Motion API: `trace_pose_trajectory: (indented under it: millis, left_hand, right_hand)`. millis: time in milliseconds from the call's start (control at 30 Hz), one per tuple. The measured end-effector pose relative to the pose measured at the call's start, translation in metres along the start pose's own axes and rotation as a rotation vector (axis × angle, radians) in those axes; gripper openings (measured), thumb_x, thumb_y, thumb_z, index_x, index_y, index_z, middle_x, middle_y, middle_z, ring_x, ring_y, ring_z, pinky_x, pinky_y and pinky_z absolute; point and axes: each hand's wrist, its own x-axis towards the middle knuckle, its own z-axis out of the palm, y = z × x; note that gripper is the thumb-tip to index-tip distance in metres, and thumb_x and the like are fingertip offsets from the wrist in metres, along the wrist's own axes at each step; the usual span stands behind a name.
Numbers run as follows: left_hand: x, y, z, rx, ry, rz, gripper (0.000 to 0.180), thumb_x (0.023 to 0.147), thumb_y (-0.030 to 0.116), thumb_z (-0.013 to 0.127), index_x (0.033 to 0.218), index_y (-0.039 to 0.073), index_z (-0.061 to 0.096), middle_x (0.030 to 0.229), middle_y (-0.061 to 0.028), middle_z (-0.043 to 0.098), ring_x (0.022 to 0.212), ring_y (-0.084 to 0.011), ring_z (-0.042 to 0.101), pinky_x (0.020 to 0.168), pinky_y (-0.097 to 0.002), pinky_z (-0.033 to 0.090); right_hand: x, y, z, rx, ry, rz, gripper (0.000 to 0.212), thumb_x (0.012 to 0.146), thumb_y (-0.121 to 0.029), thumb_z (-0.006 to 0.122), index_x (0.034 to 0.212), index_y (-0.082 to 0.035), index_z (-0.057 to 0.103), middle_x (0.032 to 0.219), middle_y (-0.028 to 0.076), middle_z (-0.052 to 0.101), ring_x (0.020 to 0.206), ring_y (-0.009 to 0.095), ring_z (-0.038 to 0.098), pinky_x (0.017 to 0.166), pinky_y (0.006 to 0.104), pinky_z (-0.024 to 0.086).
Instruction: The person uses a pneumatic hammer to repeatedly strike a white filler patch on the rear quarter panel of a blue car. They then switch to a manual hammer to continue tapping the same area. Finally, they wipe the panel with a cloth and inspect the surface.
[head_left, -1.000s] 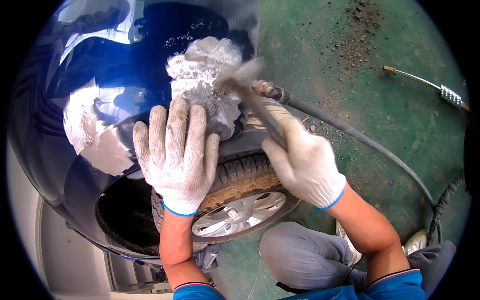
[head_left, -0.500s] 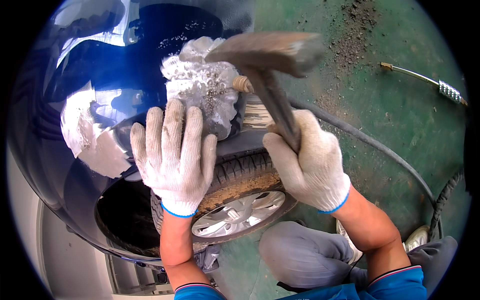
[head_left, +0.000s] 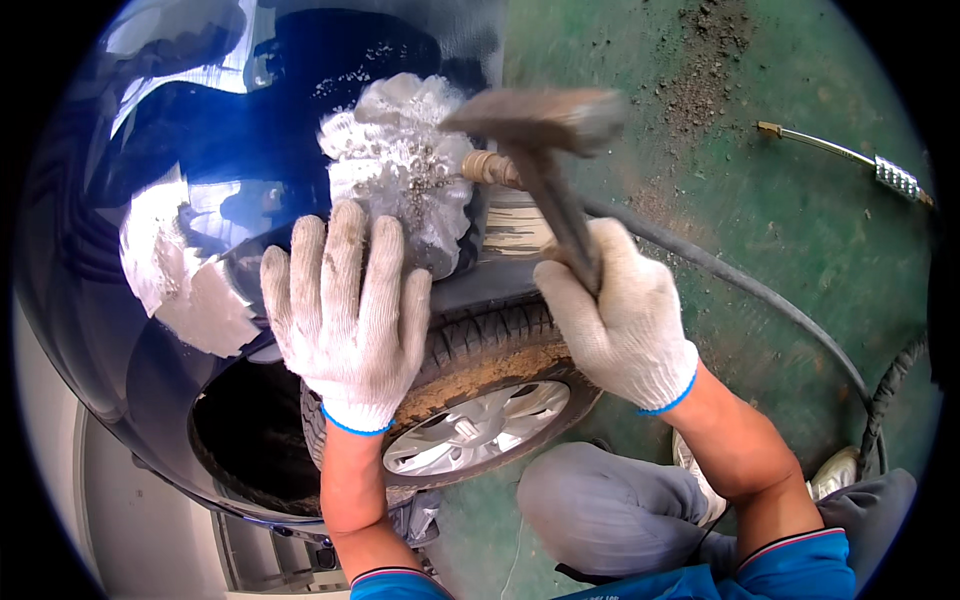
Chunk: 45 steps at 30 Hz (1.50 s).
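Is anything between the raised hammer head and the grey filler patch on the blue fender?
Nothing visible. The hammer in the right hand hangs just right of the filler patch. The left hand lies flat below the patch, off that line.

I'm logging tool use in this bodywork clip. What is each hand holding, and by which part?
The right hand holds a hammer low on its handle; the left hand holds nothing, lying flat on the blue car panel.

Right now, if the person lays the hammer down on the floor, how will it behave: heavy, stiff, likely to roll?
The hammer looks top-heavy: its block-shaped head is much thicker than the slim handle in the right hand. Probably stiff, since the handle runs straight. Its flat-sided head would likely stop it rolling.
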Motion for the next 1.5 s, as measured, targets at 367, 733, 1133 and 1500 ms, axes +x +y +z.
trace_pose_trajectory:
  millis: [367, 733, 1133, 1500]
  left_hand:
    - [0.003, 0.001, -0.004, -0.081, 0.022, 0.017, 0.034, 0.088, 0.017, 0.08, 0.12, 0.008, 0.079, 0.129, -0.0138, 0.073, 0.126, -0.0393, 0.065, 0.118, -0.059, 0.04]
    - [-0.005, -0.004, 0.002, -0.175, 0.104, 0.027, 0.029, 0.087, 0.013, 0.08, 0.115, 0.005, 0.08, 0.118, -0.0125, 0.075, 0.123, -0.0376, 0.067, 0.118, -0.0591, 0.04]
    - [-0.005, 0.001, 0.007, -0.194, 0.125, 0.015, 0.027, 0.086, 0.013, 0.08, 0.112, 0.004, 0.079, 0.117, -0.0138, 0.074, 0.12, -0.0385, 0.067, 0.117, -0.0596, 0.041]
    - [0.007, -0.008, -0.013, 0.017, 0.01, -0.128, 0.053, 0.094, 0.027, 0.077, 0.144, 0.01, 0.068, 0.153, -0.017, 0.061, 0.146, -0.0383, 0.053, 0.129, -0.055, 0.029]
  right_hand:
    - [-0.006, 0.014, 0.008, -0.101, -0.092, 0.032, 0.026, 0.097, -0.017, 0.071, 0.116, 0.0, 0.063, 0.08, 0.021, 0.07, 0.073, 0.041, 0.073, 0.066, 0.046, 0.058]
    - [0.003, 0.002, 0.011, -0.045, -0.188, 0.056, 0.024, 0.096, -0.018, 0.072, 0.106, 0.001, 0.063, 0.086, 0.026, 0.07, 0.08, 0.044, 0.071, 0.071, 0.0496, 0.056]
    - [0.008, -0.007, 0.017, -0.054, -0.126, -0.036, 0.028, 0.097, -0.021, 0.07, 0.115, -0.001, 0.061, 0.081, 0.021, 0.071, 0.072, 0.042, 0.072, 0.067, 0.0487, 0.056]
    - [0.024, -0.01, -0.009, -0.073, -0.205, 0.058, 0.024, 0.098, -0.023, 0.07, 0.107, -0.003, 0.062, 0.08, 0.022, 0.071, 0.077, 0.042, 0.074, 0.069, 0.0494, 0.058]
